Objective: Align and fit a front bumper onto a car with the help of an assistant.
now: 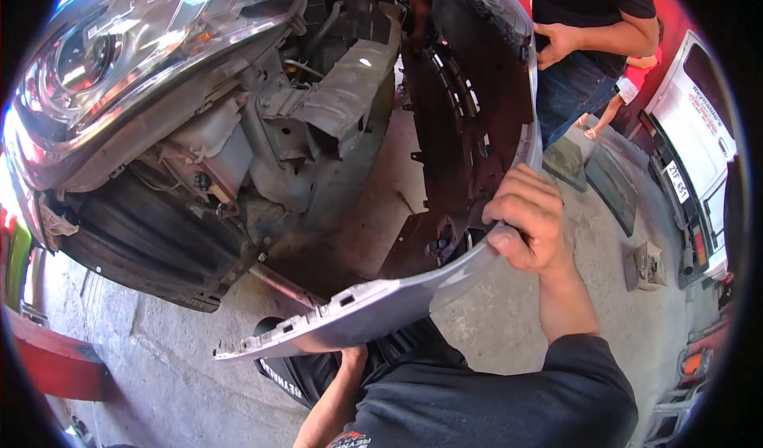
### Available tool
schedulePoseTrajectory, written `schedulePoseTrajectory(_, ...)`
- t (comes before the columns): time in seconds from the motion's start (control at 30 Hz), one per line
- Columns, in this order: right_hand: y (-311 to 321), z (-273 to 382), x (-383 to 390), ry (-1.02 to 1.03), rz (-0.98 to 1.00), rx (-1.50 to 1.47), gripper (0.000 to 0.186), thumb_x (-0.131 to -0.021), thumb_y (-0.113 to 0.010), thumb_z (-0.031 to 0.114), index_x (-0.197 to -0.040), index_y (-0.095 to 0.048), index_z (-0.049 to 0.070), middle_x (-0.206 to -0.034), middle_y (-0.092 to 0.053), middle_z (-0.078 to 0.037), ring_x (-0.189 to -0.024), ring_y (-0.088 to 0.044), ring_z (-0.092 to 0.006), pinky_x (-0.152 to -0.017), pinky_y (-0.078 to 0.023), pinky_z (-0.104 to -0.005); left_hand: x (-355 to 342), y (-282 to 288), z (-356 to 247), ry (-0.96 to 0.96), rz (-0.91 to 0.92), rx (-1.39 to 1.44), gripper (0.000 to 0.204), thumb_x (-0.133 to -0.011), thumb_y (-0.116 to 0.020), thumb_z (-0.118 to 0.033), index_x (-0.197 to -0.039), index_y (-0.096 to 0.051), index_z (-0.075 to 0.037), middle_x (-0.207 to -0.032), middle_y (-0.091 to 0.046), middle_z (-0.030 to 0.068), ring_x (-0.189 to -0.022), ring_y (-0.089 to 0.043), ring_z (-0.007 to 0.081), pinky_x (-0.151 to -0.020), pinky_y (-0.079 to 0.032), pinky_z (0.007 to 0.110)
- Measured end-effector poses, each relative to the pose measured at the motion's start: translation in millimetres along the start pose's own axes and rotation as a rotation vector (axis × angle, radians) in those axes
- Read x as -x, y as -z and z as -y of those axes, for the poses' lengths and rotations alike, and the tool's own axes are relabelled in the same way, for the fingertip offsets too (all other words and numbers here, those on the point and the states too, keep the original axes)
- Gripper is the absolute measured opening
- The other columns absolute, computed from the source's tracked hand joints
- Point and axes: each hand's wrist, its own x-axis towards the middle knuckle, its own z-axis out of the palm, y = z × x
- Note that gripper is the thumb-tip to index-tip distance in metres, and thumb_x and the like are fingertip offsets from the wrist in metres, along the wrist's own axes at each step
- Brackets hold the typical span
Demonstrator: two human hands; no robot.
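A grey bumper cover (pixel 381 313) with a dark inner side arcs across the middle. My right hand (pixel 526 213) is closed around its upper edge on the right. Under the near end, my left hand (pixel 353 356) touches or nearly touches the cover, its fingers hidden behind it. Beside the cover is the car's exposed front structure (pixel 342 90), with a clear headlight (pixel 87 58) at upper left and a black wheel-arch liner (pixel 151 249) below it. The cover stands apart from the headlight and liner at this near end.
A co-worker's hand (pixel 556 42) holds the cover's far right edge; another person (pixel 636 74) crouches behind. A white vehicle (pixel 699 130), flat dark panels (pixel 610 186) and a box (pixel 645 265) are at right. A red object (pixel 63 356) sits on the concrete at lower left.
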Motion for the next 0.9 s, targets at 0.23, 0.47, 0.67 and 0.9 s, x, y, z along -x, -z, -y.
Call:
schedulePoseTrajectory(0.23,-22,7,-20,0.012,-0.017,-0.029,0.038,-0.083,-0.085,0.037,-0.079,-0.065,0.004,-0.071,-0.055,-0.007,-0.062,-0.054,-0.0266,-0.058,-0.039,-0.0375,-47,4,-22,-0.076,-0.125,0.117,0.053,-0.112,-0.052,-0.038,-0.149,-0.049,-0.001,-0.137,-0.06,0.0111,-0.122,-0.059,0.027,-0.103,-0.051,0.041)
schedulePoseTrajectory(0.47,-37,15,-45,0.059,-0.095,-0.013,0.044,-0.079,-0.088,0.039,-0.099,-0.072,0.004,-0.084,-0.061,-0.007,-0.075,-0.059,-0.028,-0.068,-0.046,-0.039,-60,11,-45,-0.03,-0.344,0.192,0.041,-0.11,-0.054,-0.033,-0.134,-0.061,0.0,-0.118,-0.068,0.0069,-0.102,-0.066,0.0205,-0.086,-0.054,0.034)
schedulePoseTrajectory(0.67,-65,21,-65,0.055,-0.11,0.009,0.068,-0.084,-0.081,0.045,-0.136,-0.061,0.005,-0.123,-0.063,-0.014,-0.116,-0.061,-0.0354,-0.105,-0.045,-0.0517,-94,41,-55,-0.139,-0.303,0.168,0.029,-0.11,-0.048,-0.027,-0.121,-0.064,-0.005,-0.114,-0.068,0.0054,-0.1,-0.065,0.0169,-0.081,-0.049,0.029)
schedulePoseTrajectory(0.9,-82,20,-76,0.025,-0.028,0.011,0.071,-0.087,-0.08,0.043,-0.144,-0.058,0.007,-0.146,-0.056,-0.018,-0.134,-0.054,-0.0413,-0.115,-0.04,-0.0595,-96,40,-61,-0.155,-0.346,0.185,0.042,-0.112,-0.041,-0.039,-0.14,-0.06,-0.013,-0.141,-0.063,0.0087,-0.134,-0.056,0.0227,-0.111,-0.043,0.046)
